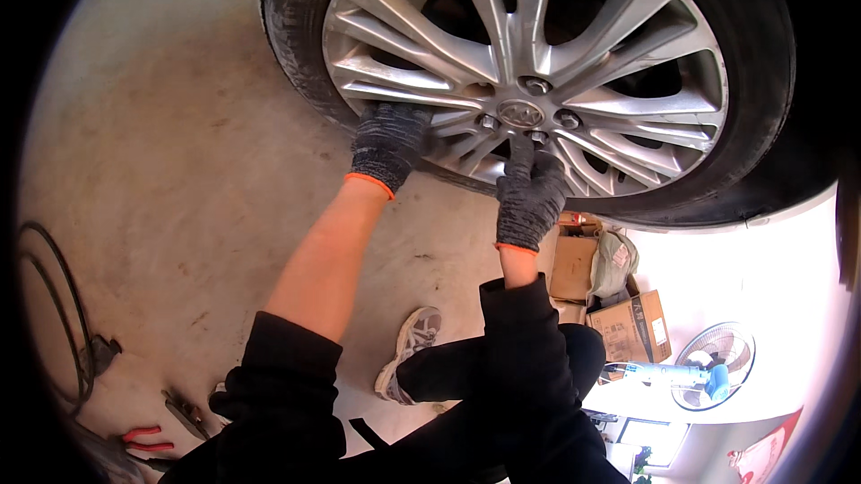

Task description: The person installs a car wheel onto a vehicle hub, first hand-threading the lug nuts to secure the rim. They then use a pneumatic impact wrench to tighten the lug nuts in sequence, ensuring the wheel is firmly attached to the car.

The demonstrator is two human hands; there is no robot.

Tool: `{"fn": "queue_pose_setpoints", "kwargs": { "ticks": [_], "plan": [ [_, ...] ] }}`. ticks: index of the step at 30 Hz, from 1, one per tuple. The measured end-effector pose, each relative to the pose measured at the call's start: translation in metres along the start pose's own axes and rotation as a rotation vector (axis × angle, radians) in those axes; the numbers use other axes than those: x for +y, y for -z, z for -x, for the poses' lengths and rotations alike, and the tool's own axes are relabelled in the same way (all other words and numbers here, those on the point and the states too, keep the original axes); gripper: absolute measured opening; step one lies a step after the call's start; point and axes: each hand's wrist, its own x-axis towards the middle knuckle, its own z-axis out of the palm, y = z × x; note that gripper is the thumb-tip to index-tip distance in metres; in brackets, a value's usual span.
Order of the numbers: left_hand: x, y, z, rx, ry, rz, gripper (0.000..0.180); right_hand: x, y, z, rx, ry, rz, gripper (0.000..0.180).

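Note:
A car wheel (413, 62) with silver spokes and a black tyre (300, 44) stands in front of me. Around its round centre cap (520, 113) sit several lug nuts (568, 119); the hole at the cap's upper left shows no nut head. My left hand (390, 141), in a dark grey knit glove with an orange cuff, is closed at a left spoke, its fingertips hidden behind the metal. My right hand (532, 197), gloved alike, has its fingers together at the lower lug nut (536, 137), just under the cap.
Cardboard boxes (632, 327) and a pale bag (613, 264) lie right of my legs, near a standing fan (716, 366). On the concrete floor (197, 170) at left are a black hose (67, 296) and red-handled pliers (143, 437). My shoe (413, 349) is below the wheel.

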Motion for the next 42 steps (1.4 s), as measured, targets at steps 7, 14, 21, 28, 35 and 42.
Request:
{"fn": "queue_pose_setpoints", "kwargs": {
  "ticks": [7,14,21,28,35,42],
  "plan": [
    [-0.002,-0.001,0.003,-0.02,0.005,-0.008,0.05,-0.012,-0.016,-0.017,-0.037,-0.322,-0.342,0.036],
    [0.0,-0.002,0.002,-0.136,0.035,-0.032,0.05,-0.028,0.015,-0.01,-0.35,-0.719,-0.95,0.03],
    [0.0,0.0,0.001,-0.173,0.071,-0.021,0.052,-0.011,0.011,-0.019,0.013,0.278,0.383,0.038],
    [-0.002,-0.003,0.004,-0.055,0.011,-0.042,0.046,-0.01,0.01,-0.02,-0.087,-0.172,-0.171,0.033],
    [0.002,-0.001,0.005,0.01,-0.005,-0.062,0.042,-0.035,0.024,-0.027,0.075,0.163,-0.002,0.022],
    [0.007,0.009,0.009,-0.071,0.037,0.012,0.038,-0.047,0.009,-0.031,0.013,-0.126,-0.293,0.031]
  ]
}}
